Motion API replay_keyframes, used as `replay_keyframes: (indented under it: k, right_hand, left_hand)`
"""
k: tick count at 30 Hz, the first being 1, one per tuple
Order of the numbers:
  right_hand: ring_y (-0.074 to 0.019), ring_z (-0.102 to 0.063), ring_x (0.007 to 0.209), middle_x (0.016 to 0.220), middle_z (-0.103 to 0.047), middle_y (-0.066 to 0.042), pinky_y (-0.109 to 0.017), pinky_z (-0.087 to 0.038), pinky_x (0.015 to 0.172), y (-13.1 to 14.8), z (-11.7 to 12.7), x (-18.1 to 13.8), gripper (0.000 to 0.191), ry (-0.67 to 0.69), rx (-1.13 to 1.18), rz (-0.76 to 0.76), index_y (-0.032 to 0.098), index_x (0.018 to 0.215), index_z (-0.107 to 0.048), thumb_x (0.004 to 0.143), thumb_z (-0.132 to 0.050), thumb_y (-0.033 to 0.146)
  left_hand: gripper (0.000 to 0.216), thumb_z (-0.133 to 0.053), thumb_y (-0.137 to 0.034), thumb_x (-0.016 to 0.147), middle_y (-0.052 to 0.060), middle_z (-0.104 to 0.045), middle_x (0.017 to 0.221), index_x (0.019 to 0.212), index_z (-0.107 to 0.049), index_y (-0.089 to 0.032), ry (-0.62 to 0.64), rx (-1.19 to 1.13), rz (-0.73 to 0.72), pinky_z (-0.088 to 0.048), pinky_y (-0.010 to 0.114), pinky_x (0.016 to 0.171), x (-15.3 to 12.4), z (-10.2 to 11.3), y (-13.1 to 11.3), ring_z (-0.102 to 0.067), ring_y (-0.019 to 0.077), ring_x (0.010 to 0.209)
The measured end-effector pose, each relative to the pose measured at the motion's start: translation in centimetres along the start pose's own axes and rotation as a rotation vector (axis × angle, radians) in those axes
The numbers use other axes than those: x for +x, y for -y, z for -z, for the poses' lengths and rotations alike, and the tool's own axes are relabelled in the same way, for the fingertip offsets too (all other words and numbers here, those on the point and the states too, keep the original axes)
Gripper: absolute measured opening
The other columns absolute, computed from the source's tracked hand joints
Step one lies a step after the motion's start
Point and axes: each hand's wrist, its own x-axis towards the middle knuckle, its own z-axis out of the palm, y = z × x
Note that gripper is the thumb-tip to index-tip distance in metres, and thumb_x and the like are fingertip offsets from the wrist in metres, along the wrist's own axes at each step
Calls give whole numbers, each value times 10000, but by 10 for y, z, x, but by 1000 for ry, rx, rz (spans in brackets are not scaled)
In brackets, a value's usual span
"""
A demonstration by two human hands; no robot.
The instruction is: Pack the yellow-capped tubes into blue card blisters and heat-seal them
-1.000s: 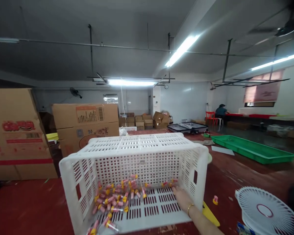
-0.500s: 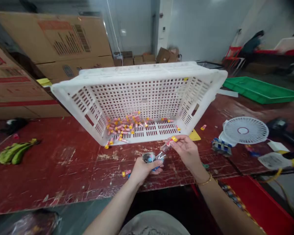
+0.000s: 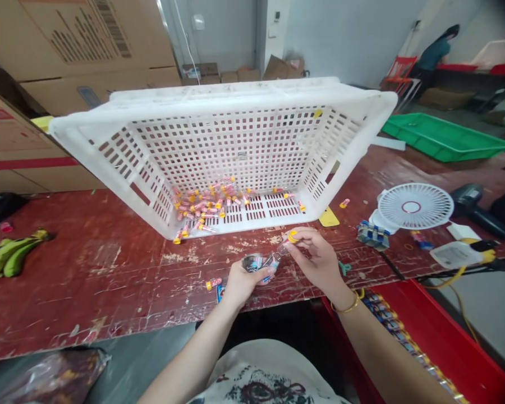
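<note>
My left hand point(image 3: 242, 283) is closed around a small printed packet point(image 3: 252, 262), dark and blue with shiny clear film; its exact kind is hard to make out. Between the fingertips of my right hand point(image 3: 317, 261) is a small clear tube with a yellow cap point(image 3: 292, 237), its clear end close to the packet. Beyond my hands a white plastic crate point(image 3: 231, 102) lies on its side, opening towards me. Several pink-filled tubes with yellow caps point(image 3: 202, 205) are heaped in its left part. Near my left wrist lie a loose pink tube point(image 3: 214, 283) and a blue printed piece point(image 3: 220, 292).
On the red table point(image 3: 109, 280) are bananas point(image 3: 14, 255) at left, and a white fan point(image 3: 414, 206), a blue bundle point(image 3: 373, 234) and a green tray point(image 3: 450, 143) at right. Cardboard boxes point(image 3: 88, 62) stand behind. A red bin point(image 3: 441, 342) sits low at right. Another person point(image 3: 435, 53) is far back.
The camera view has shifted slightly, so the crate looks larger and higher. Both hands keep their holds; the tube and packet stay close together.
</note>
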Motion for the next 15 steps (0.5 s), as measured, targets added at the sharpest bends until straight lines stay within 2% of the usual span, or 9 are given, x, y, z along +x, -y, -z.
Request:
replay_keyframes:
  k: [4, 7, 11, 13, 15]
  right_hand:
    - [-162, -618, 889, 1050, -583, -67, -322, -555, 778, 2, -1, -1, 127, 52, -44, 30, 225, 945, -563, 835, -608, 270]
    - [-155, -633, 855, 1000, -608, -55, -307, -557, 770, -1, -5, 0, 166, 72, 72, -87, 220, 926, -558, 813, -639, 310]
    - [-157, -665, 781, 840, -664, -27, -317, -559, 762, -14, -12, 1, 269, 65, 323, -404, 200, 867, -548, 737, -719, 361]
    - [-162, -668, 785, 827, -672, -27, -334, -555, 782, -20, -15, -2, 278, 72, 401, -482, 191, 844, -553, 726, -726, 375]
    - [-166, -661, 826, 870, -671, -39, -345, -553, 791, -21, -17, -10, 247, 113, 436, -492, 190, 851, -564, 778, -667, 403]
  left_hand:
    - [288, -800, -367, 622, 13, -631, 576, 664, -653, -123, 11, 105, -101, -494, 251, 554, 3, 0, 1, -584, 135, 540]
    - [284, -801, -368, 619, -1, -624, 565, 654, -651, -129, -20, 179, -133, -480, 239, 552, 3, 0, 3, -565, 121, 531]
    - [359, -814, -370, 611, 63, -703, 722, 817, -688, -104, 14, 1, 69, -542, 280, 610, 0, -5, 7, -671, 199, 704]
    - [407, -805, -365, 635, 108, -719, 849, 915, -688, -95, 57, -123, 182, -568, 315, 643, -1, -8, 8, -687, 239, 813]
    - [425, -800, -346, 653, 122, -718, 907, 978, -682, -99, 74, -225, 264, -579, 326, 660, -1, -11, 6, -687, 239, 842]
